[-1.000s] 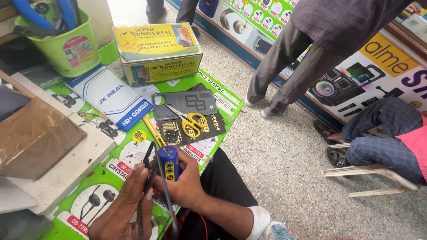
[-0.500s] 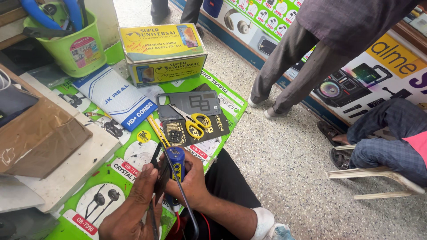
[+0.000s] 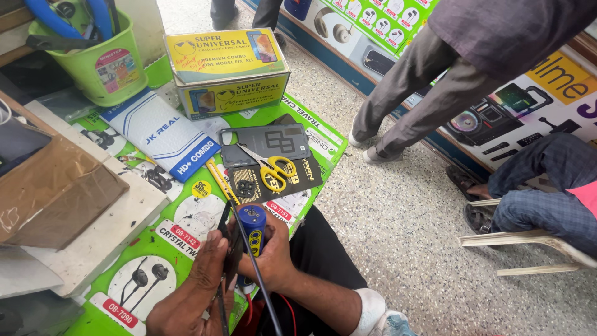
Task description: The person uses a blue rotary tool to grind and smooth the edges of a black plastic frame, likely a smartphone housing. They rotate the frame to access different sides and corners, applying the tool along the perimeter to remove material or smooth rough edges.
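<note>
Gripping blue tool [image 3: 252, 227] in both hands, right [image 3: 268, 252], left [image 3: 196, 292], yellow scissors [image 3: 277, 173] (on dark card) just ahead.

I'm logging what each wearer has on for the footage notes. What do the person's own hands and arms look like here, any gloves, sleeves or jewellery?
Both are bare. The left hand and right hand wear no gloves, and no rings or watch show. The forearms are uncovered as far as the frame reaches; no sleeve cuff is visible. Below them, black trousers cover the lap.

scissors [image 3: 275, 172] on phone case [image 3: 268, 144], box [image 3: 227, 70] behind, bucket [image 3: 93, 59] left of box
</note>
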